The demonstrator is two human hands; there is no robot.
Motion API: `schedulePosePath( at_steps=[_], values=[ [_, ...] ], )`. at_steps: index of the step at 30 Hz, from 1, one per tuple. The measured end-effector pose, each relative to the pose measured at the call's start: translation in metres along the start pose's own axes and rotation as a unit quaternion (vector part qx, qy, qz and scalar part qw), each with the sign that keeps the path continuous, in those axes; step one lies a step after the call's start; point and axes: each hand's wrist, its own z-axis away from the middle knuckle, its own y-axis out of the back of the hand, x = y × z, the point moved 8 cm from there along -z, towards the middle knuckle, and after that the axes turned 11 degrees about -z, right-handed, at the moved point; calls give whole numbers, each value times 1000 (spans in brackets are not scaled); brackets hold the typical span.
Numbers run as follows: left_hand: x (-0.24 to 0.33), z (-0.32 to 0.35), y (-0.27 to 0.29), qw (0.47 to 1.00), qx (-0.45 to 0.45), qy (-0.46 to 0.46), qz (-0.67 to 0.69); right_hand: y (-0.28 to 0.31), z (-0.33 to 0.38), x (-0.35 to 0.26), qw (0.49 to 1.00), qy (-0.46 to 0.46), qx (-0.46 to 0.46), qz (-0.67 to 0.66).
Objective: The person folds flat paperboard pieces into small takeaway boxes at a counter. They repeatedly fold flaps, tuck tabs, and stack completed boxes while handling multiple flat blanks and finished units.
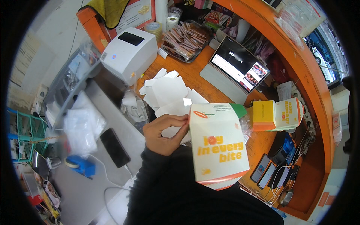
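Note:
My left hand (pixel 165 134) is closed in a pinch at the upper left edge of a paper food carton (pixel 219 144). The carton is white with orange lettering, an orange lower edge and a green flap (pixel 238 110) at its upper right. It is held up in front of my black-clothed body. My right hand does not show; the carton may be hiding it. Behind my left hand, several white cut-out card pieces (pixel 167 90) lie overlapping on the orange-brown table (pixel 202 88).
Flat printed cartons (pixel 287 114) are stacked at the right. A tablet (pixel 240 63) leans at the back beside a tray of paper packets (pixel 185 39). A white label printer (pixel 129 54) stands back left. Phones (pixel 260 168) with cables lie right; another phone (pixel 114 147) and a tape dispenser (pixel 80 166) lie left.

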Motion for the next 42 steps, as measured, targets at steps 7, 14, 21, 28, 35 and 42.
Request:
schedulePosePath(
  at_steps=[7, 14, 21, 28, 35, 42],
  values=[
    [-22, 0, 30, 998, 55, -6, -11, -3, -9, -55, 940, 261, 144, 168],
    [-57, 10, 15, 976, -60, 53, 204, -44, -4, -100, 860, 345, 72, 369],
    [-34, 24, -30, 937, -124, 56, 320, -74, 7, -99, 773, 426, 3, 470],
    [-15, 12, -7, 994, 22, 61, 88, -57, 2, -92, 862, 323, 29, 390],
    [2, 13, -3, 969, 37, -84, -231, -65, 0, -80, 943, 179, -31, 280],
    [-11, 15, -7, 991, -27, -119, -54, -61, -5, -82, 959, 182, 7, 215]
  ],
)
